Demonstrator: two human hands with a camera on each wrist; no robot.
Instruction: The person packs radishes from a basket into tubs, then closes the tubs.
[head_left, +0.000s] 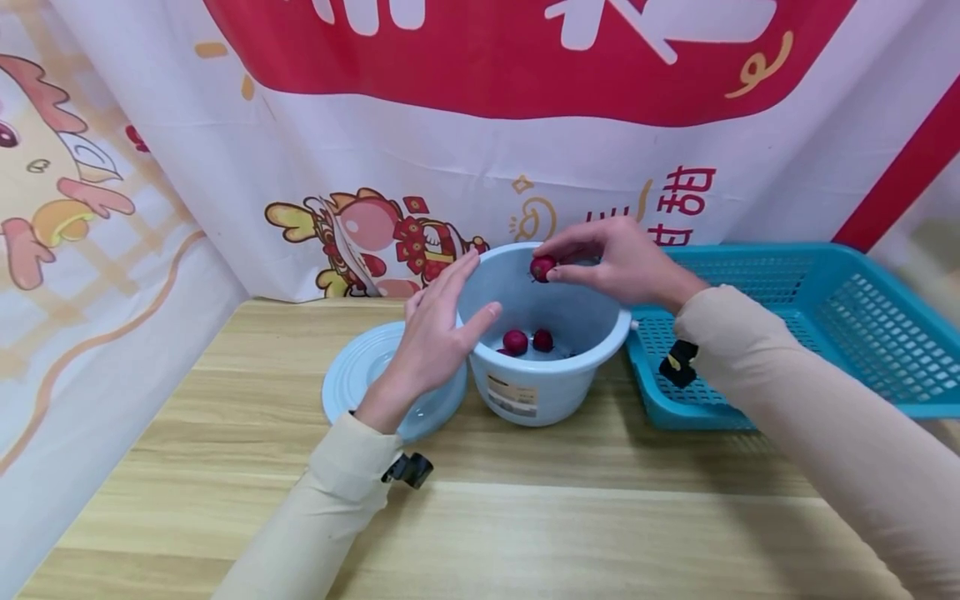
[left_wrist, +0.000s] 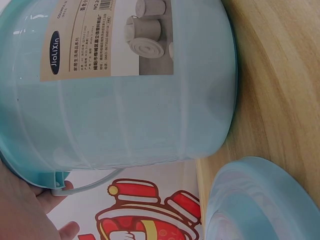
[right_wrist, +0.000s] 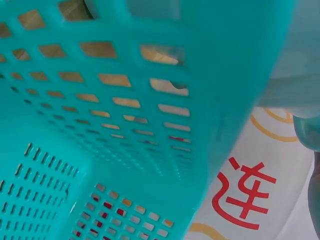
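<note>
My right hand pinches a small round dark-red radish between thumb and fingers, over the far side of a light blue bucket. More radishes lie on the bucket's floor; the near wall partly hides them. My left hand is at the bucket's left rim, its fingers straight and its thumb stretched toward the opening. In the left wrist view, fingers of that hand show beside the bucket's handle mount, and a printed label is on the bucket's wall.
A light blue lid lies on the wooden table, left of the bucket and partly under my left forearm. To the right stands a teal slotted basket, with my right forearm reaching across it. A printed cloth hangs behind.
</note>
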